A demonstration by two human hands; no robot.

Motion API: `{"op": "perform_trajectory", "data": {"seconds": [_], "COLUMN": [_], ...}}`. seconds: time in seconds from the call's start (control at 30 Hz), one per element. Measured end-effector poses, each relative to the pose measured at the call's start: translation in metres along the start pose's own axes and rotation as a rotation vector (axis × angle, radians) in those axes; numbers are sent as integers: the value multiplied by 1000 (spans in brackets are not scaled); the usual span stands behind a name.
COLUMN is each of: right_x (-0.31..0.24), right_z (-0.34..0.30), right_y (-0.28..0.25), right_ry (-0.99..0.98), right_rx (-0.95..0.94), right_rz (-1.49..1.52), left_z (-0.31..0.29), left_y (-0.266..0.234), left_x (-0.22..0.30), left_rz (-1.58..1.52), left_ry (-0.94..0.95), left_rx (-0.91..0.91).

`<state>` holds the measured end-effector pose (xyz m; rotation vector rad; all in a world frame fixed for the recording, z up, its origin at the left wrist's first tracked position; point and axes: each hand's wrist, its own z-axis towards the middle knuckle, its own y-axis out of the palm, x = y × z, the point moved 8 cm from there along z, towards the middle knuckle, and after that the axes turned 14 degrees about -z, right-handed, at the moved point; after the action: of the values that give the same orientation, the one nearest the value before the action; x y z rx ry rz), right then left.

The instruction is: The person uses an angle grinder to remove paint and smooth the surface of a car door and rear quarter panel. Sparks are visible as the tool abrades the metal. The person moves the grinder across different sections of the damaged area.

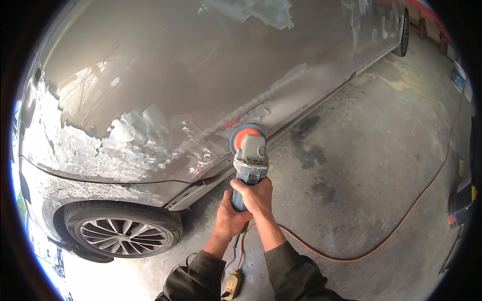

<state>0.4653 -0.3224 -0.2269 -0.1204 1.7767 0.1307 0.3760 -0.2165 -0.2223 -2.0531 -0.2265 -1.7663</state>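
Note:
Both my hands are wrapped around the body of a grey angle grinder (pixel 251 156). My left hand (pixel 228 218) grips its lower rear part, and my right hand (pixel 257 198) closes on it just ahead, with the thumb on top. An orange-red disc (pixel 246 136) with a dark rim sits at the tool's head, up against the lower side of a car door (pixel 186 75). Whether the disc touches the metal I cannot tell. The grey-brown paint is worn to bare, shiny metal (pixel 135 143) in ragged patches, and a reddish spot shows beside the disc.
A car wheel (pixel 123 233) with silver spokes stands at the lower left. From a yellow socket block (pixel 232 285) near my sleeves, an orange cord (pixel 361 257) curves right across the stained concrete floor (pixel 346 170). A blue and white bucket (pixel 459 78) stands at the far right.

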Motion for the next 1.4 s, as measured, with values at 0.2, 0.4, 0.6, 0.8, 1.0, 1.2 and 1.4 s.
{"op": "perform_trajectory", "data": {"seconds": [0.2, 0.4, 0.6, 0.8, 1.0, 1.2, 1.4], "right_x": [-1, -7, -4, 6, -1, -3, 10], "right_z": [3, 16, 24, 31, 28, 1, -25], "right_y": [-6, -14, -22, -22, -20, 3, 23], "right_ry": [1, -12, 0, 28, 14, -24, -25], "right_rx": [21, 35, 47, 24, 46, -2, -22], "right_rz": [14, 142, 75, 136, 127, 58, -24], "left_z": [2, 13, 18, 19, 16, 4, -23], "left_y": [5, 18, 25, 32, 27, -3, -25], "left_x": [3, 20, 23, 23, 34, 5, -14], "left_rz": [54, 88, 143, 110, 184, 64, -31], "left_ry": [-31, -47, -4, -43, -61, 62, 17], "left_rx": [-9, -10, -22, -35, -4, 51, 44]}}
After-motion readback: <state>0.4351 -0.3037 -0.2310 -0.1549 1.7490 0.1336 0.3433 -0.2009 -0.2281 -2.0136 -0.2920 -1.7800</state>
